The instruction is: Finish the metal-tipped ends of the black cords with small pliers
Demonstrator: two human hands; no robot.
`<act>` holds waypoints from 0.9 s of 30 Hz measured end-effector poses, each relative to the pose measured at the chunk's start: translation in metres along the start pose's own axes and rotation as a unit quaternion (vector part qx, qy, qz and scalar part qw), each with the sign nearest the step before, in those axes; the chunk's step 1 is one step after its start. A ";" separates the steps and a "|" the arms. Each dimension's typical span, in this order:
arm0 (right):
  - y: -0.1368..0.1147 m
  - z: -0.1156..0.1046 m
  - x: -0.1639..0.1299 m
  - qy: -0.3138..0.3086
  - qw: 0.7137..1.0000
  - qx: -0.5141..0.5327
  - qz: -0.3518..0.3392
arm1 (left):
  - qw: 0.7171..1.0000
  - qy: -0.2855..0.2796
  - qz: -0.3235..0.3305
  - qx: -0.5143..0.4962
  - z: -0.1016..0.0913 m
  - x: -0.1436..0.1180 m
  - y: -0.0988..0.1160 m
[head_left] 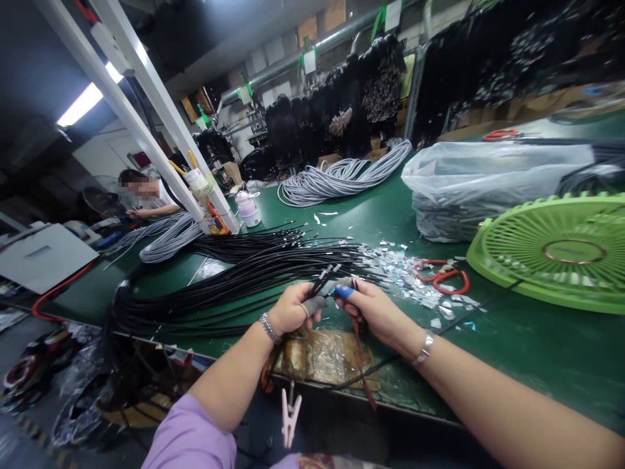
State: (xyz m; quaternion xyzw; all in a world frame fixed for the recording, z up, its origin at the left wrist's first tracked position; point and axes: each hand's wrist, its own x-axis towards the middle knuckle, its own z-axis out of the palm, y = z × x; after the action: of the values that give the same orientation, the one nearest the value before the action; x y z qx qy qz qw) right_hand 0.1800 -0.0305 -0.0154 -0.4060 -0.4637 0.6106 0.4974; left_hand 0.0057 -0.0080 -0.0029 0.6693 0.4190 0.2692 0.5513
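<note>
Both hands pinch one black cable end, left hand (291,307) steadying, right hand (375,309) at the tip; best kept low over the worktop (512,339), clear of the bundle (219,280).

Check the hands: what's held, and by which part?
Both hands, left hand and right hand, pinch the black cables near their connector ends, fingertips just behind the tips.

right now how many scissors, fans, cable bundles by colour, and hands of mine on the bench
red-handled scissors: 1 near the scraps, plus a second red pair far back = 2
green fan: 1
black cable bundle: 1
grey cable bundles: 2
hands, left hand and right hand: 2
total: 8
</note>
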 end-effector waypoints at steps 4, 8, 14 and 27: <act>-0.001 -0.005 0.000 0.030 0.996 -0.038 -0.078 | 1.000 0.016 0.010 -0.009 0.000 0.001 0.001; -0.002 -0.005 0.000 0.004 0.991 -0.037 -0.126 | 1.000 0.007 0.014 -0.021 0.001 0.000 0.003; -0.001 -0.001 -0.001 0.015 0.995 -0.011 -0.096 | 0.999 -0.006 0.021 -0.040 0.003 0.000 0.005; 0.005 0.001 0.005 -0.018 0.986 0.162 0.036 | 0.993 -0.052 -0.039 -0.096 -0.003 -0.001 0.006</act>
State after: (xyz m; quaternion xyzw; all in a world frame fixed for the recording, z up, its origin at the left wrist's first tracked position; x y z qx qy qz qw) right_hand 0.1768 -0.0260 -0.0200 -0.3251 -0.3531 0.7023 0.5258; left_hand 0.0042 -0.0072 0.0034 0.6098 0.3881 0.2516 0.6436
